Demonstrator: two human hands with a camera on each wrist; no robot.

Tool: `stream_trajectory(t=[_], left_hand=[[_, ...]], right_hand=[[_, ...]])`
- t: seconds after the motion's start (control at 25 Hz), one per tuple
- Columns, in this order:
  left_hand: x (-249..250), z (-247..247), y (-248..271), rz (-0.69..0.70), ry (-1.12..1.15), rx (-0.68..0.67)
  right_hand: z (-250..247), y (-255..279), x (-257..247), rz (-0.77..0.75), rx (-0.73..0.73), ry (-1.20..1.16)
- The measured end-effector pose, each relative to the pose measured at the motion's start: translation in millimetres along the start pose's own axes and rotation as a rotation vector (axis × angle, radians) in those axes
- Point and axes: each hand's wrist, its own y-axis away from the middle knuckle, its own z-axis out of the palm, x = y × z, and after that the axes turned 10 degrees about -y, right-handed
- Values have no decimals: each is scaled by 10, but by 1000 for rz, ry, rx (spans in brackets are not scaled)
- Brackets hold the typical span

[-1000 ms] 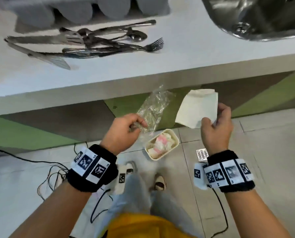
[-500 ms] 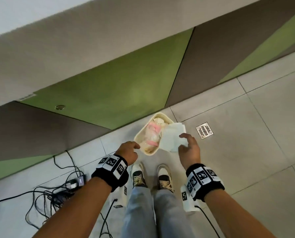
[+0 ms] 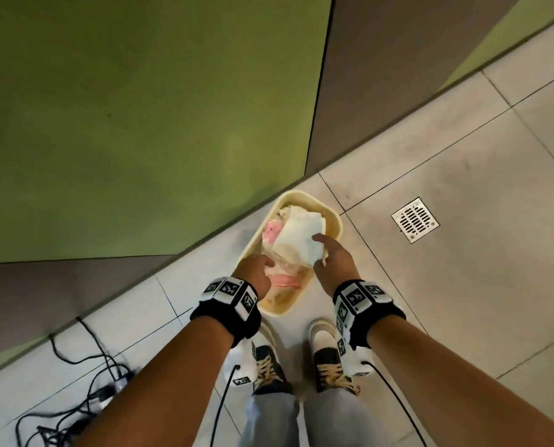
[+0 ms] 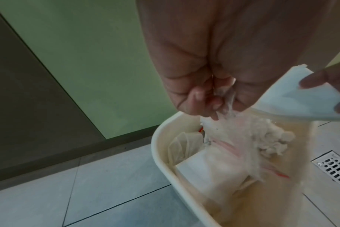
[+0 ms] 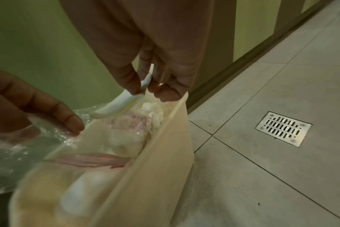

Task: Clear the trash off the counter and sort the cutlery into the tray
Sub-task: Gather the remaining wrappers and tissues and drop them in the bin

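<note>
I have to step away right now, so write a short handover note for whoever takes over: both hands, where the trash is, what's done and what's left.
Left hand: pinches the clear plastic wrapper, which hangs over the cream bin on the floor.
Right hand: pinches the white folded napkin by one edge, also over the bin.
The bin, against the green cabinet panel near the floor drain, already holds paper and plastic scraps.
Done: both pieces carried to the bin.
Left: let go of both. The counter, cutlery and tray are out of view now; judging by the task, sorting probably follows.
</note>
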Motion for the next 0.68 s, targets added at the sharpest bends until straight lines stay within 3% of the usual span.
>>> stream_trajectory(t=[0.2,0.32,0.44,0.68], left_hand=[[11,213,-404,7,-2,144],[-11,260,-361,21,-172,43],[-33,202,-160,17,-314,-37],[-19,-47,309,-20,-217,83]], right_hand=[[176,-441,50,-67,-193,736],[235,-471,39,-75,-215,993],[246,-382,18,-71,-240,1030],[84,82,-101,-127,-151,865]])
